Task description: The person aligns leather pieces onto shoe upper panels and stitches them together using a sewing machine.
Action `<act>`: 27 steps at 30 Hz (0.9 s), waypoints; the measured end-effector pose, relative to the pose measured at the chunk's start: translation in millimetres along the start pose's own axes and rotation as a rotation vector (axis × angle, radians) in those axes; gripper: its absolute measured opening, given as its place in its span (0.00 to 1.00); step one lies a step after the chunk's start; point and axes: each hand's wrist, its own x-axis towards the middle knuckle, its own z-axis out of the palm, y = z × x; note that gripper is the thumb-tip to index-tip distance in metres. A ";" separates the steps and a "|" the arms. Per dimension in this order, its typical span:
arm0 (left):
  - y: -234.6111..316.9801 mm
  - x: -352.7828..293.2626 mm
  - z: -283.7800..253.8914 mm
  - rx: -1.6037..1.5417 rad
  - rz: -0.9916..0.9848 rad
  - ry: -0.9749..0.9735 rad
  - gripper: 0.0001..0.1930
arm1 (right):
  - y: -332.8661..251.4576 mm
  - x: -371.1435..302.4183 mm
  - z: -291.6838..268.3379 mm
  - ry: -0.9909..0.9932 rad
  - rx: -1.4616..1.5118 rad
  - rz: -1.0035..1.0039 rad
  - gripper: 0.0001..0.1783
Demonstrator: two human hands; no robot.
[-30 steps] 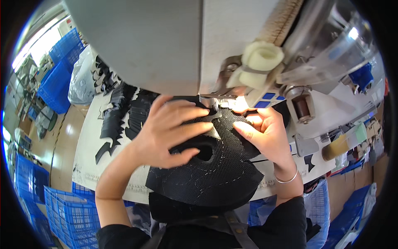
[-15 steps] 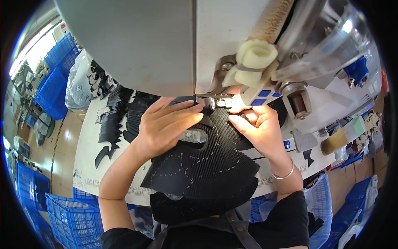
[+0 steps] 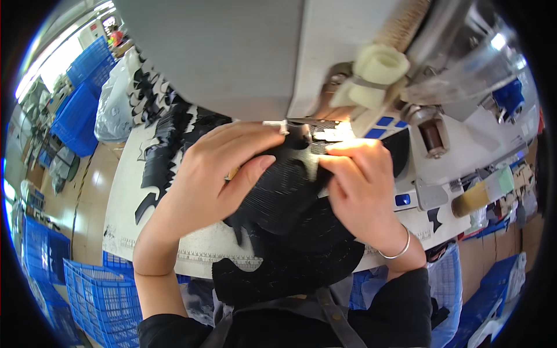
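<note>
Under the lit needle area of a sewing machine (image 3: 220, 52) lies a black mesh fabric piece (image 3: 272, 197), partly blurred by motion. My right hand (image 3: 362, 191), with a bangle on its wrist, pinches the piece's edge just right of the needle area. My left hand (image 3: 212, 174) is on the other side, fingers stretched toward the machine's foot and thumb apart from them. Its fingertips are close to the foot; their contact with the fabric is partly hidden. More black fabric (image 3: 290, 267) hangs over the table's front edge toward my lap.
Stacked black cut pieces (image 3: 165, 139) lie left on the white table (image 3: 125, 214), which has a ruler strip (image 3: 217, 258) along its front. A thread bobbin (image 3: 431, 136) and a small black scrap (image 3: 434, 219) are at the right. Blue crates (image 3: 101, 296) stand on the floor.
The mesh piece has turned and folded, its lower part swinging away from the left. My left hand has moved slightly left and nearer, its thumb spreading. The view has shifted a little.
</note>
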 end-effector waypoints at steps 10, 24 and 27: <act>-8.1 -35.7 11.4 -0.440 -0.287 -0.112 0.33 | 11.6 -4.1 -1.4 0.067 0.203 0.107 0.20; 15.4 -46.1 25.4 -0.289 -0.306 -0.080 0.32 | 28.7 -10.5 6.0 0.160 0.235 0.181 0.18; 21.0 -43.2 24.6 -0.228 -0.257 -0.053 0.32 | 30.2 -11.4 6.3 0.200 0.238 0.159 0.17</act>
